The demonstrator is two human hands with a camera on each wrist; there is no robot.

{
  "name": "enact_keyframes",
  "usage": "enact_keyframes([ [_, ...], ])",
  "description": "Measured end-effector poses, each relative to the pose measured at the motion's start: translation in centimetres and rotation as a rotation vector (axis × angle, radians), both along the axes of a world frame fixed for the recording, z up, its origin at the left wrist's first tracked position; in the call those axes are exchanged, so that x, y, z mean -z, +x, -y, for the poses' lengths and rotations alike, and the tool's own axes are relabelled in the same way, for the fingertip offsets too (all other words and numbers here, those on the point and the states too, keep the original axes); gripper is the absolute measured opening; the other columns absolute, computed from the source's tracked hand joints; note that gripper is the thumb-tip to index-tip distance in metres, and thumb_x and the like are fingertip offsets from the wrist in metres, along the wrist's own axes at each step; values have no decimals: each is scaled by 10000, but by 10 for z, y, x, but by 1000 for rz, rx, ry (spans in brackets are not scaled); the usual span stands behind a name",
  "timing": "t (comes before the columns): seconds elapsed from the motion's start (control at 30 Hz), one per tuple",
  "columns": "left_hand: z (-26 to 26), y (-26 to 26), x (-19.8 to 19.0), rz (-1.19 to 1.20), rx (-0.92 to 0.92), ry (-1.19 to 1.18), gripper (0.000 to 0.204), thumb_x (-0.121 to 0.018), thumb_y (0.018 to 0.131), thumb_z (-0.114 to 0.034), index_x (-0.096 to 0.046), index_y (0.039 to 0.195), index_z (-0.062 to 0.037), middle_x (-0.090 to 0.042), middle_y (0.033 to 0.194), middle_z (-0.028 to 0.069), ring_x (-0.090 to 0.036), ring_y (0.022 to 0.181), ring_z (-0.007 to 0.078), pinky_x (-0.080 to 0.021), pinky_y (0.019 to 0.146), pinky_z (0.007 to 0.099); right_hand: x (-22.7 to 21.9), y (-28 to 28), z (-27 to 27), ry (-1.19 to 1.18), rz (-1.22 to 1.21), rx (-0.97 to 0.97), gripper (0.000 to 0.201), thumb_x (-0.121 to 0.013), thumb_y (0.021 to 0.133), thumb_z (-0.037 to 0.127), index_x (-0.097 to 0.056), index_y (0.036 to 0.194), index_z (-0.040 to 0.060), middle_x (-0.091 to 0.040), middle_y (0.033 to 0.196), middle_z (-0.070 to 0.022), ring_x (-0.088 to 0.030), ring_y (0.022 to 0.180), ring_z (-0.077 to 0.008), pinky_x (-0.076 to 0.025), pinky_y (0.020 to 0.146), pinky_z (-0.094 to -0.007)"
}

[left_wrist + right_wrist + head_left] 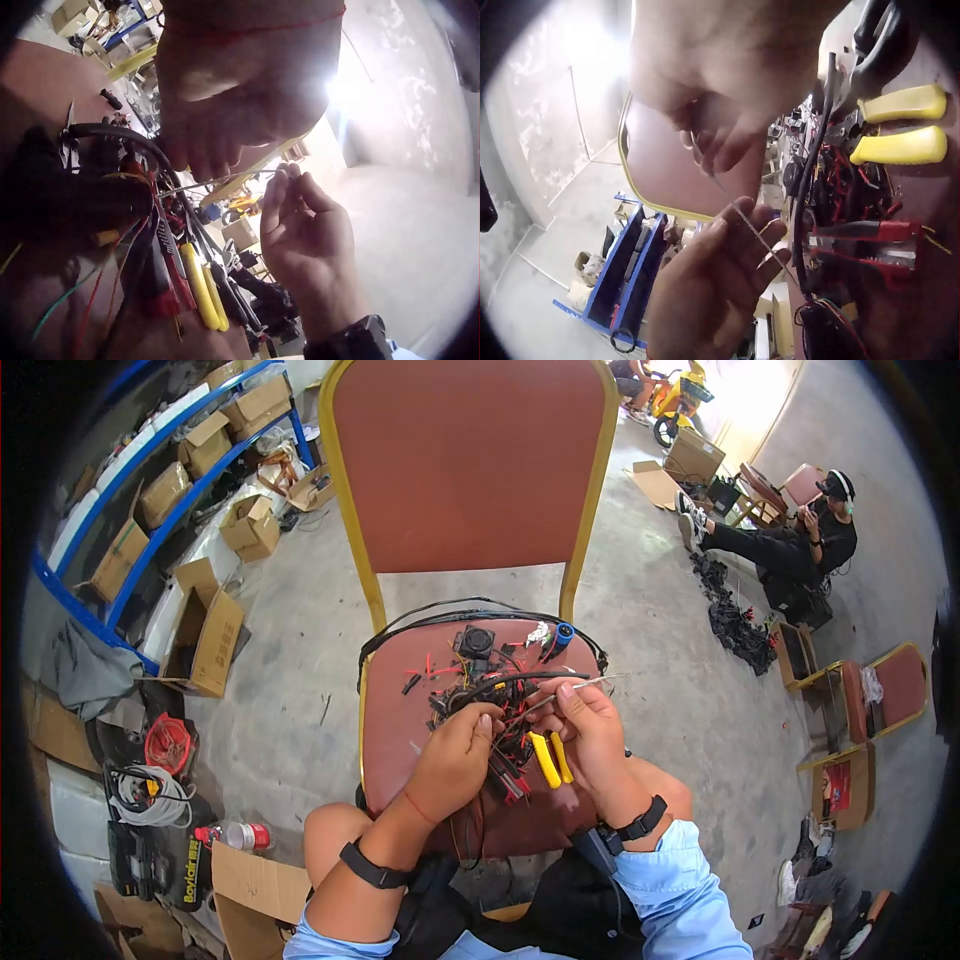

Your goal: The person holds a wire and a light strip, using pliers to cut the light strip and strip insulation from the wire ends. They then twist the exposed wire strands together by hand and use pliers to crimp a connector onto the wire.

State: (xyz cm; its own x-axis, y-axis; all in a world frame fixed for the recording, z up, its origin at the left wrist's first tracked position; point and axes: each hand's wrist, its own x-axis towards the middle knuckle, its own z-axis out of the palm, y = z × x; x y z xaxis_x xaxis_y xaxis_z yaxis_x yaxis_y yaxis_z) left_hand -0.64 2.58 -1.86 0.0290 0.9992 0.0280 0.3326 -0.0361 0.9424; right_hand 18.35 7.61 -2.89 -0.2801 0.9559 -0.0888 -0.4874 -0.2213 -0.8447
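Over the middle of the seat (388,720), a thin strand (751,229) is pinched in the narrow grip of the right hand (595,745) and passed across the relaxed fingers of the left hand (455,760), whose grip is loosely open. Below them, a yellow-handled tool (546,760) is laid among tangled wires (844,187). Near the rear right corner, a blue-ended cylinder (563,634) is seen.

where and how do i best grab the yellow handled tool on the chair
Probably by both yellow handles, squeezed together from above, coming from the seated person's side: they stick out that way, spread apart, while the head end points into the tangled wires. The right hand is nearer.
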Motion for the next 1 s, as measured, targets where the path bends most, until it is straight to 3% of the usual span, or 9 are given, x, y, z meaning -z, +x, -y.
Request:
enact_keyframes([
  [0.23, 1, 1, 4, 32, 87, -118, 315, -445, 1074, -221, -608, 1208, 12, -719, 1050, 142, -693, 1012, 211, -535, 892, 336, -1, 10, -7, -11, 2, -18, 270, -540, 1043, 226, -643, 1122, -11, -693, 1035, -144, -688, 885, -219, -564, 734, -330],
  [0.43, 0, 6, 11, 138, 129, -105, 306, -480, 1067, -214, -602, 1219, 23, -708, 1041, 119, -678, 1013, 188, -529, 892, 320, -2, 9, -5, -46, -37, -21, 270, -528, 1047, 226, -632, 1142, -4, -692, 1040, -142, -687, 890, -227, -563, 737, -334],
  [0.63, 1, 9, 5, 82, 96, -44, 290, -539, 1048, -224, -626, 1184, 17, -699, 1041, 97, -664, 994, 156, -521, 868, 293, -3, 12, -3, -50, -74, -67, 271, -517, 1048, 226, -617, 1148, -6, -695, 1025, -149, -689, 890, -238, -564, 751, -338],
  [0.83, 1, 8, 2, 194, 76, -73, 266, -617, 1013, -199, -638, 1177, 9, -699, 1078, 71, -646, 1000, 126, -519, 866, 280, -5, 11, -1, -4, -148, -164, 286, -509, 1051, 227, -614, 1156, -18, -694, 1025, -164, -690, 913, -245, -562, 754, -336],
  [0.93, 2, 9, 3, 432, 70, -92, 253, -654, 988, -201, -672, 1139, 1, -705, 1013, 64, -650, 908, 115, -522, 796, 271, -5, 12, 8, -19, -150, -176, 290, -510, 1050, 227, -609, 1162, -20, -691, 1036, -166, -687, 933, -243, -556, 764, -331],
  [1.0, 3, 8, 5, 409, 66, -90, 232, -665, 981, -175, -677, 1126, 5, -705, 1008, 46, -648, 912, 114, -521, 797, 269, -6, 12, 9, -26, -122, -215, 292, -511, 1048, 226, -606, 1171, -22, -688, 1050, -167, -684, 946, -240, -553, 769, -327],
])
